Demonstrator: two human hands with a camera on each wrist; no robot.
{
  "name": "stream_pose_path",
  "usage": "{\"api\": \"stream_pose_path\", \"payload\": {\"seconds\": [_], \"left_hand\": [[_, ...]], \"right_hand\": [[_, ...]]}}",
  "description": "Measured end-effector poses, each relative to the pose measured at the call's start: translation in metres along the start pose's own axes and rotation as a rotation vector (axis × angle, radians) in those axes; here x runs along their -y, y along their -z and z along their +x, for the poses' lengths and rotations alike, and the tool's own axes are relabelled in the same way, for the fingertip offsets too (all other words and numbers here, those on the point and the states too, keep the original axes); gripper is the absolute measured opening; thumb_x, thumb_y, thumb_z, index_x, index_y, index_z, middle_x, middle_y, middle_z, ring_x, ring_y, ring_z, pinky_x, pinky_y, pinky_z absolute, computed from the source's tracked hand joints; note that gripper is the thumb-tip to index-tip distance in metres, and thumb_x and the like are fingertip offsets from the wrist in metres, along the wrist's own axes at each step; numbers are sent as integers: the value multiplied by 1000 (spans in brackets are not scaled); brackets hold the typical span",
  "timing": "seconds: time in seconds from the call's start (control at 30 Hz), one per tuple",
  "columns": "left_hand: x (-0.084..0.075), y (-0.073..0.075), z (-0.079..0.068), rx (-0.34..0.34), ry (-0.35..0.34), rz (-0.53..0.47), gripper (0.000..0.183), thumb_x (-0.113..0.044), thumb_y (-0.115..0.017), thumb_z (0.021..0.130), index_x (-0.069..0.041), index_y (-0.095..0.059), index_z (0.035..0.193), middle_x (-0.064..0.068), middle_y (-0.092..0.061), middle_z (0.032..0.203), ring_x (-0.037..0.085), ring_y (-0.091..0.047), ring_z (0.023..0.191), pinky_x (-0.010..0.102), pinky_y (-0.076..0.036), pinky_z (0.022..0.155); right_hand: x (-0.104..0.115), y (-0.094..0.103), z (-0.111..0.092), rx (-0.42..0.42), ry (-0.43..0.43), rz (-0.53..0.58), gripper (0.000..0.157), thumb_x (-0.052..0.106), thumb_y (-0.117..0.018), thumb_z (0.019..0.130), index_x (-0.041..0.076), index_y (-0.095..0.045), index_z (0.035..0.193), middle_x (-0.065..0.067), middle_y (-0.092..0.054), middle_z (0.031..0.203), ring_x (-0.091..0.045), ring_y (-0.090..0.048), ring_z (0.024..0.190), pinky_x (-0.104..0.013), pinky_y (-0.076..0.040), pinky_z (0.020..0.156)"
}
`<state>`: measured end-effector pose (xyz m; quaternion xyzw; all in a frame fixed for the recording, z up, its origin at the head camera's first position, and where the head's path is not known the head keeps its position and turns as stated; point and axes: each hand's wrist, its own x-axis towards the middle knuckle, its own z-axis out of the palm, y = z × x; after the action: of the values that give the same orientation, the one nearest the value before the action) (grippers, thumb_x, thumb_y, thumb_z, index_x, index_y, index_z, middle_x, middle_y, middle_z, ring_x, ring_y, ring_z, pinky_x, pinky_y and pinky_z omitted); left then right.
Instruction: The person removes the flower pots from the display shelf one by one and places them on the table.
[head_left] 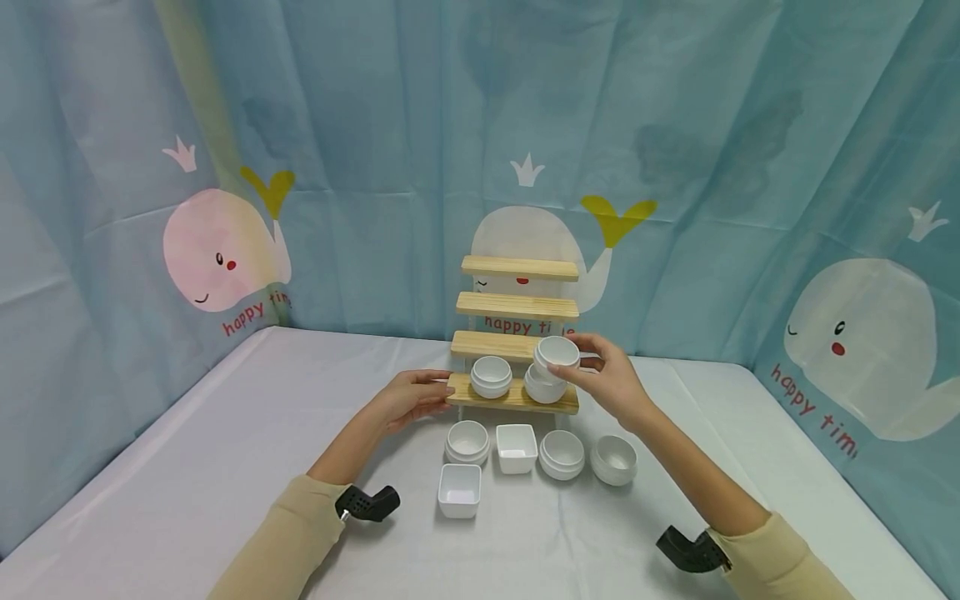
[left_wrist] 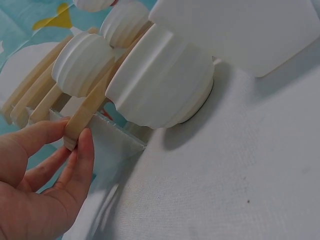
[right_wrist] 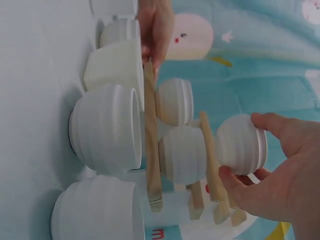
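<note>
A small wooden tiered stand (head_left: 519,267) with several plank steps stands at the back of the table. My left hand (head_left: 411,400) pinches the left end of its lowest step (left_wrist: 82,117) between thumb and fingers. In my right hand (head_left: 611,379) a round white bowl (right_wrist: 241,145) is gripped by its sides, thumb at the front. That bowl is raised by the second step (right_wrist: 212,160), at its right end. Two round white bowls rest on the lowest step: a left one (head_left: 491,377) and a right one (head_left: 545,386), partly covered by the held bowl in the head view.
On the white tablecloth before the stand are round bowls (head_left: 467,442) (head_left: 562,455) (head_left: 614,460) and square bowls (head_left: 516,448) (head_left: 460,490). Behind the stand hangs a blue curtain (head_left: 360,250) with whale prints. Black wrist-camera mounts (head_left: 367,503) (head_left: 692,552) jut from both sleeves.
</note>
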<state>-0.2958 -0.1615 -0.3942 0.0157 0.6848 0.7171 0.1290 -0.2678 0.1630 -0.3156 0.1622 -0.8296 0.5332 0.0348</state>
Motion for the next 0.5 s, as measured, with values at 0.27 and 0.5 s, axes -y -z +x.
{"api": "stream_pose_path", "payload": {"seconds": [0.27,0.5], "left_hand": [[-1,0,0,-1,5,5,55,-2,-63,104,12,-43,153,13,-63,117,8,-70,81,22,-64,80],[-1,1,0,2,5,-4,54,-2,-63,104,12,-44,152,13,-64,116,7,-70,81,21,-64,79]], "right_hand": [[1,0,-10,7,0,4,63,16,-78,98,-1,-50,152,-23,-53,149,-39,-60,130,-35,-58,98],[2,-4,-19,24,6,32,61,15,-79,97,-1,-52,149,-22,-56,146,-38,-62,127,-23,-58,90]]}}
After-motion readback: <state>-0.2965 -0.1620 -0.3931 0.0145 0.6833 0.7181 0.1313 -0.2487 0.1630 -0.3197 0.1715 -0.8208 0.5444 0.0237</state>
